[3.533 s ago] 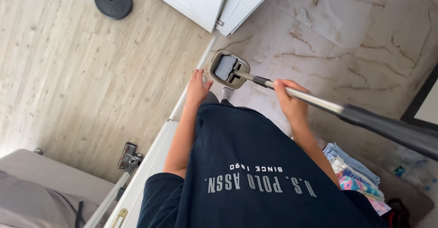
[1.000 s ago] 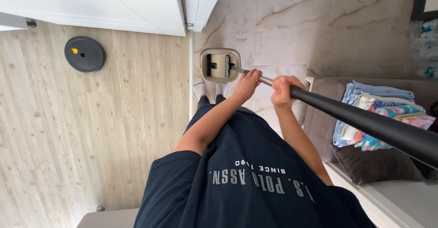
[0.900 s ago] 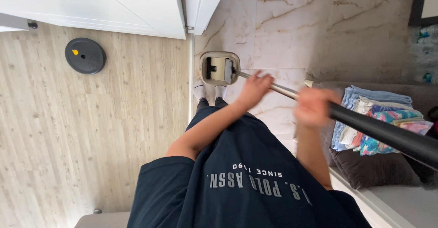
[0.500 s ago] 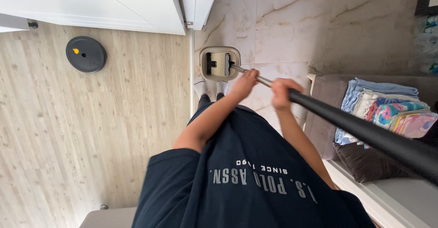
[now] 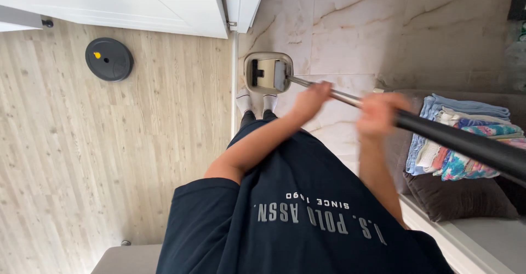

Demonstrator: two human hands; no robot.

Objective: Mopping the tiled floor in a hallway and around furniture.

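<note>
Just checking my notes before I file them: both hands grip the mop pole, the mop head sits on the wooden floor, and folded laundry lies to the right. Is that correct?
Not quite: the head view shows the mop head on the marble tile floor, not wood. Both the left hand and right hand do grip the mop pole, with folded laundry at right.

Round dark weight plate (image 5: 109, 59) on pale wood floor (image 5: 82, 159), near white door (image 5: 137, 3). Folded towel stack (image 5: 466, 142) on brown cushion (image 5: 460, 197). Marble tiles (image 5: 394, 27) beyond.

Both hands, left hand (image 5: 310, 100) and right hand (image 5: 378, 115), grip the mop handle (image 5: 438, 137); mop head (image 5: 267, 73) rests on marble floor (image 5: 383, 33).
</note>
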